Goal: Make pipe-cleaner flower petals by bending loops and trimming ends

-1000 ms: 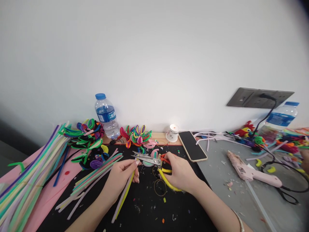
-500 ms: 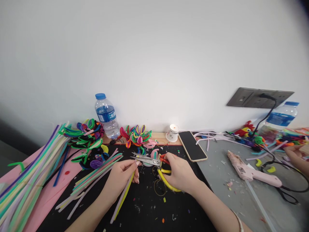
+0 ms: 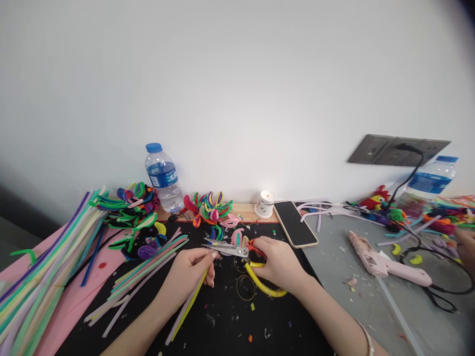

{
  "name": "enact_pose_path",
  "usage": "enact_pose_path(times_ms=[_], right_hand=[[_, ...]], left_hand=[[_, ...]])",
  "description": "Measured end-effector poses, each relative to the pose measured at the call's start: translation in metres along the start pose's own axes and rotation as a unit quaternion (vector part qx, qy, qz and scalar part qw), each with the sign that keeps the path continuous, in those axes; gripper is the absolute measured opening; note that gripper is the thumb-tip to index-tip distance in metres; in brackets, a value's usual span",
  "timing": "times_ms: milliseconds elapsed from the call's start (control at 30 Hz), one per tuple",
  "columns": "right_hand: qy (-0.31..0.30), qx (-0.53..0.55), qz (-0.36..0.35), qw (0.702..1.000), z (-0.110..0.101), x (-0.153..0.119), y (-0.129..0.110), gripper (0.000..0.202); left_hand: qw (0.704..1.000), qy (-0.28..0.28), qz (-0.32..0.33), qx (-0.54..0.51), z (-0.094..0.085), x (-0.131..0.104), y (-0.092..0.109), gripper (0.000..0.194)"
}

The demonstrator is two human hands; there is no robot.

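My left hand (image 3: 195, 272) is closed around a few pipe cleaners (image 3: 187, 311), yellow and pale lilac, which hang down toward the front of the black mat (image 3: 222, 326). Their upper ends are mostly hidden by my fingers. In my right hand (image 3: 276, 262) is a pair of scissors (image 3: 237, 251) with red and yellow handles. The blades point left, slightly apart, with their tips just above my left fingertips. Behind the blades lie pink, looped pipe-cleaner pieces (image 3: 237, 237). A thin wire-like ring (image 3: 245, 288) rests on the mat below the scissors.
Loose pipe cleaners (image 3: 148, 272) and a big bundle (image 3: 55, 277) lie left. A water bottle (image 3: 163, 180), looped flowers (image 3: 211, 207), a paper cup (image 3: 264, 204) and a phone (image 3: 296, 224) line the wall. Right are a glue gun (image 3: 389, 267) and another person's hand (image 3: 465, 247).
The scissors have shifted slightly, and their yellow handle has swung down and right, spreading the handles. My left hand keeps its hold on the pipe cleaners. The other person's hand moved lower.
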State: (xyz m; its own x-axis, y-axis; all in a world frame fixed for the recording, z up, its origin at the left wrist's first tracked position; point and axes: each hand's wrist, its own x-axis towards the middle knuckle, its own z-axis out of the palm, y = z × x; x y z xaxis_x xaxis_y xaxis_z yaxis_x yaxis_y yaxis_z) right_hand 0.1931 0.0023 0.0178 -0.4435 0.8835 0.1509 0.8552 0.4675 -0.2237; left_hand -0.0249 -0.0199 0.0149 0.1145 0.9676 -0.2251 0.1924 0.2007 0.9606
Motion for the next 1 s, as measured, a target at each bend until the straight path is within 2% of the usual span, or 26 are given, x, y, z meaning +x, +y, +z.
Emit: enact_pose_path(times_ms=[300, 600, 700, 867, 1000], right_hand=[[-0.021, -0.015, -0.016, 1.0, -0.003, 0.001, 0.004, 0.013], [0.001, -0.033, -0.013, 0.999, 0.002, 0.001, 0.005, 0.015], [0.021, -0.025, 0.035, 0.999, 0.001, 0.002, 0.006, 0.015], [0.078, -0.02, 0.186, 0.979, 0.001, 0.004, 0.014, 0.013], [0.097, 0.006, 0.234, 0.967, 0.008, 0.006, 0.025, 0.017]], left_hand=[[1.0, -0.001, -0.009, -0.006, 0.001, -0.001, 0.001, 0.033], [1.0, -0.013, 0.008, -0.022, 0.0, 0.001, -0.005, 0.035], [0.999, -0.015, 0.002, -0.028, 0.0, 0.001, -0.005, 0.035], [0.998, -0.016, -0.004, -0.056, -0.002, 0.001, -0.003, 0.029], [0.999, -0.016, 0.02, -0.045, -0.003, 0.001, -0.006, 0.029]])
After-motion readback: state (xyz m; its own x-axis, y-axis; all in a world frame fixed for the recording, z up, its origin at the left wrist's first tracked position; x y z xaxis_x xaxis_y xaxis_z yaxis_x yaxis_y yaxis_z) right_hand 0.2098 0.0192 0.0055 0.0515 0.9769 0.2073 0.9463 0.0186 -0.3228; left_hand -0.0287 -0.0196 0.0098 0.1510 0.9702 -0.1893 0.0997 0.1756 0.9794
